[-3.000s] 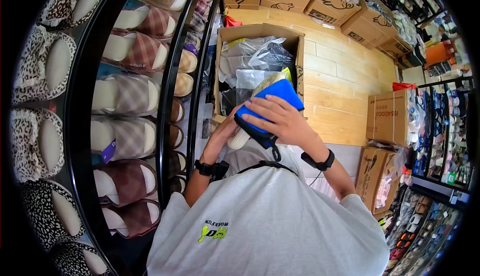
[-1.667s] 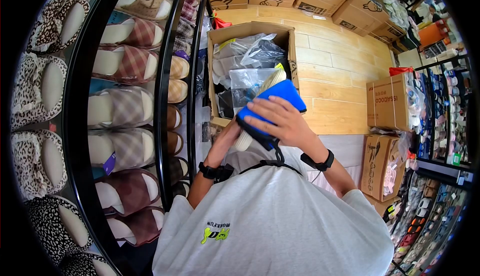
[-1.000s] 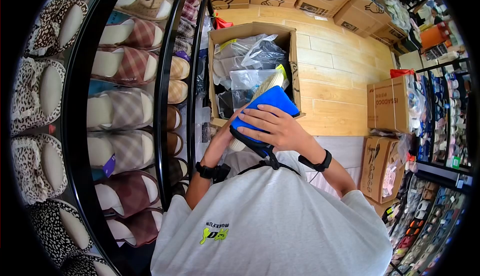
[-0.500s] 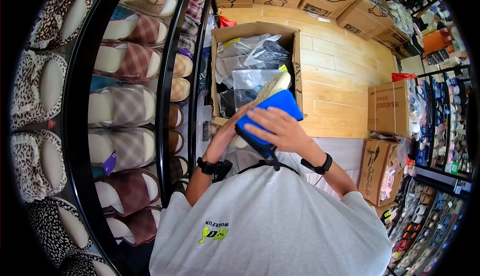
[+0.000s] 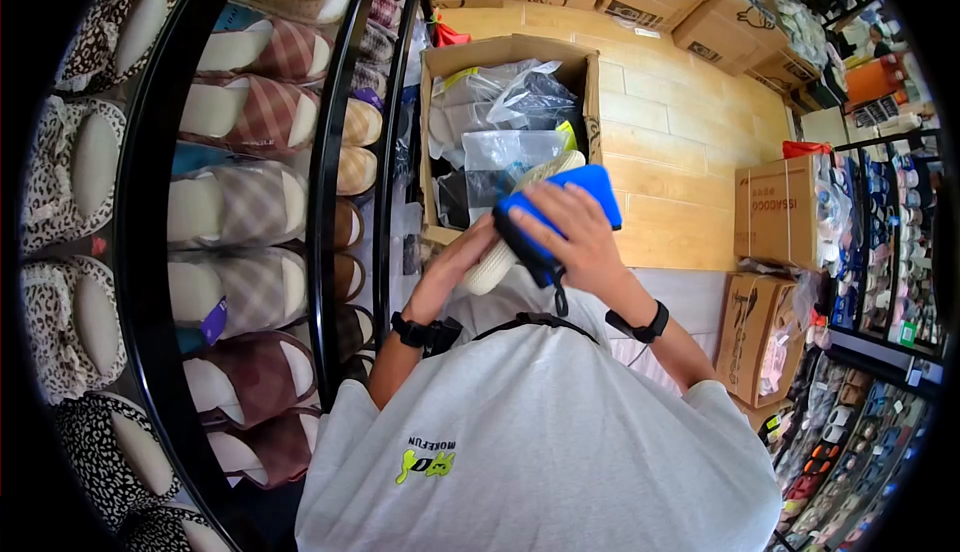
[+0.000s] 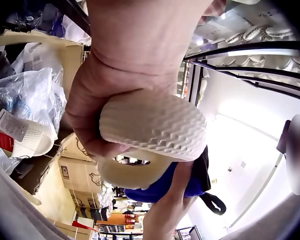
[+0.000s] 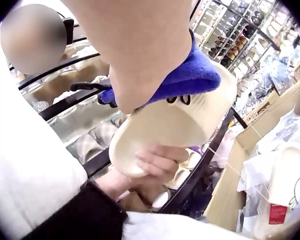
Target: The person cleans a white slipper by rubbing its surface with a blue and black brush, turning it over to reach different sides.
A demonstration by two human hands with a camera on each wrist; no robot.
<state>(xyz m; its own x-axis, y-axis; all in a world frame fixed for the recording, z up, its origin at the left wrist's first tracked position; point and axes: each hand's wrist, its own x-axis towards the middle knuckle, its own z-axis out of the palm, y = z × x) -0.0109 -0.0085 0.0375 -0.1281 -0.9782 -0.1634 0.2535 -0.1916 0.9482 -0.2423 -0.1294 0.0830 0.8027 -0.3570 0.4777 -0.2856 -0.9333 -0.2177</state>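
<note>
Near an open brown cardboard box [image 5: 592,132], the left hand [image 5: 452,264] grips a cream foam-like slipper [image 5: 490,270], likely light, bendy, best held mid-sole, the right hand [image 5: 578,232] a blue plush pad [image 5: 600,190].

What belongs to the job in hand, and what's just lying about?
In the job:
cream textured slipper, in the left hand
plush blue pad, under the right hand

Apparently lying about:
grey plaid fabric slippers
brown ISSACOCO cardboard box
perhaps the open brown cardboard carton
</note>
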